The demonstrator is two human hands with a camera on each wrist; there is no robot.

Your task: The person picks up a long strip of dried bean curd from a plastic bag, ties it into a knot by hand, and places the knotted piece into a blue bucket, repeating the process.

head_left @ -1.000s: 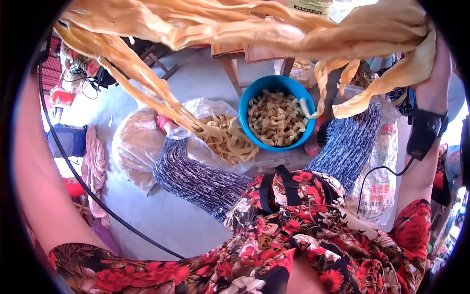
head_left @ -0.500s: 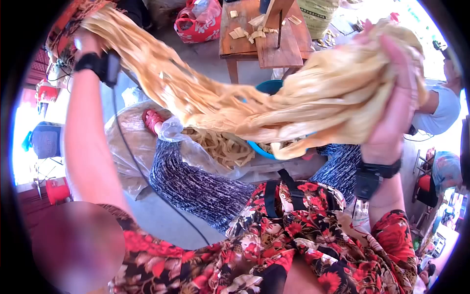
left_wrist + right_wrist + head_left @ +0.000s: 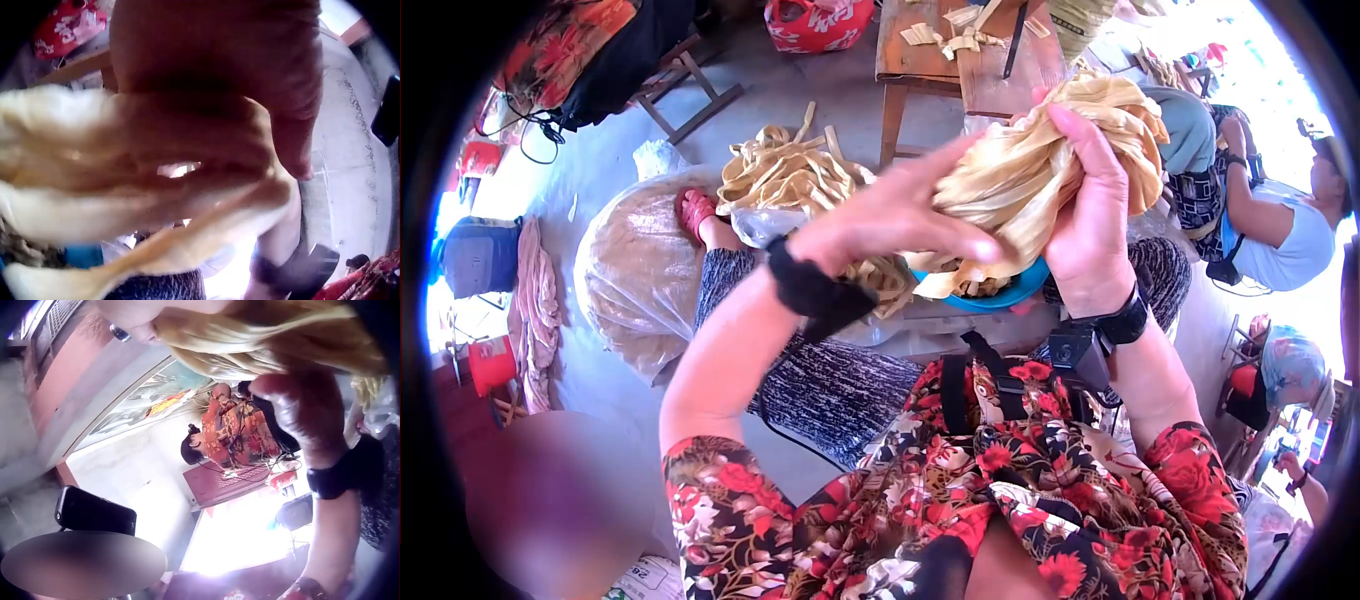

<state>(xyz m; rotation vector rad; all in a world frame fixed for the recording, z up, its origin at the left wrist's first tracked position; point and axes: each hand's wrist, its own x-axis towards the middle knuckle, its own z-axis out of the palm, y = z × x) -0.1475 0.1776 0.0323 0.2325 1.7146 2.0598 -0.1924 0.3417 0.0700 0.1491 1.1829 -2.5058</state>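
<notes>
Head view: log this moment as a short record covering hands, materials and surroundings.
Right hand: grips a folded bundle of pale strips
Left hand: at the bundle, thumb straight
Loose strips: heaped beside a red sandal
Blue tub: partly hidden behind the bundle
Wooden bench: pale pieces on top
Bystander: person in light blue top, far right

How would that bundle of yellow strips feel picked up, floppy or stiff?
The bundle of yellow strips would probably flop: it lies folded in the right hand. Ends might slip out, since one loose strip dangles below. It may be light for its size, as the strips look thin.
</notes>
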